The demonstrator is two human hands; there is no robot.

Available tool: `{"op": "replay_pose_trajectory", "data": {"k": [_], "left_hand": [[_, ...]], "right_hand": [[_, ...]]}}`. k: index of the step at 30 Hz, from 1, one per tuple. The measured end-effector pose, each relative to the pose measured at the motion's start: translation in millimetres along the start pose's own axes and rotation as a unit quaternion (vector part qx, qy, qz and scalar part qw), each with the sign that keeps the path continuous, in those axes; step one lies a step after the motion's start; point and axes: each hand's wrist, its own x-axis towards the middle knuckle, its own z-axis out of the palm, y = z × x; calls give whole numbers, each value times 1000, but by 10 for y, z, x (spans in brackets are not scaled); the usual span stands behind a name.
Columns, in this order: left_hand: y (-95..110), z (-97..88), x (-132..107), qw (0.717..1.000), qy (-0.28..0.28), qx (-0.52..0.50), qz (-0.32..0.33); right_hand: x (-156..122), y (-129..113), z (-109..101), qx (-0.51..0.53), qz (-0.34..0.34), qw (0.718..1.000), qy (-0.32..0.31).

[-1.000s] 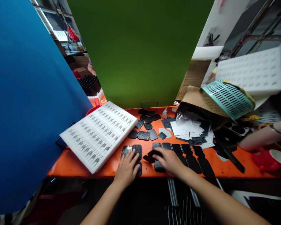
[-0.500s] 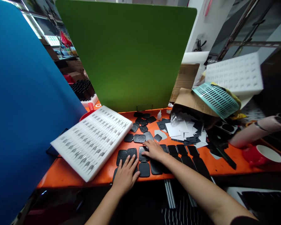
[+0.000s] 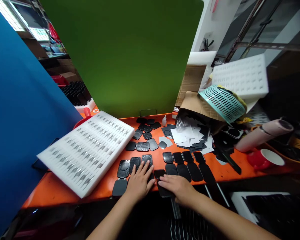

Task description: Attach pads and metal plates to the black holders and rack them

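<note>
My left hand (image 3: 140, 180) lies flat with fingers spread over black hinged cases (image 3: 123, 168) near the table's front edge; ridged inner faces with ring shapes show beyond its fingertips. To its right, my right hand (image 3: 181, 188) has its fingers over a black hinged case (image 3: 162, 191) at the front edge, thumb hidden. That case's smaller flap (image 3: 159, 173) points away from me. Beyond the right hand stands a row of smooth black cases (image 3: 183, 171), side by side with their small flaps at the far end.
A slotted white foam tray (image 3: 87, 153) leans at left. Loose black parts (image 3: 147, 128), a small white bottle (image 3: 164, 120) and white and black sheets (image 3: 190, 136) lie farther back. At right are a teal basket (image 3: 222, 101), pink flask (image 3: 263, 135) and red mug (image 3: 265, 160). A green panel (image 3: 125, 60) stands behind.
My right hand has come back toward me, from a case's ridged flap to the case at the front edge. My left hand has shifted right over the ridged cases. The view has turned slightly right.
</note>
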Motion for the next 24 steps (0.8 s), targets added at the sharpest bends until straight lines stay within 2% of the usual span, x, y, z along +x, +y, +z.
{"op": "replay_pose_trajectory", "data": {"k": [3,5,7,9,13,16,19,21,24], "left_hand": [[-11,61,29,1000,-5,5,-10],[-30,90,24,1000,-4,10,-12],[-42,106,15,1000,-3,17,-13],[-46,109,8,1000,-3,21,-11],[-33,86,5,1000,-5,11,-13],[14,51,28,1000,1,-1,-26],[111,32,86,999,18,-8,-28],[188,39,134,1000,20,-12,-15],[267,73,195,1000,4,-21,6]], "right_hand": [[169,47,-325,93,84,990,63],[402,175,-420,141,124,980,66],[660,346,-401,176,154,971,45],[877,504,-313,167,200,965,41],[1084,639,-125,118,247,960,59],[1097,573,-68,84,261,959,73],[1023,461,-96,55,266,958,90],[895,421,-149,23,258,959,112],[572,448,-193,-34,195,974,113]]}}
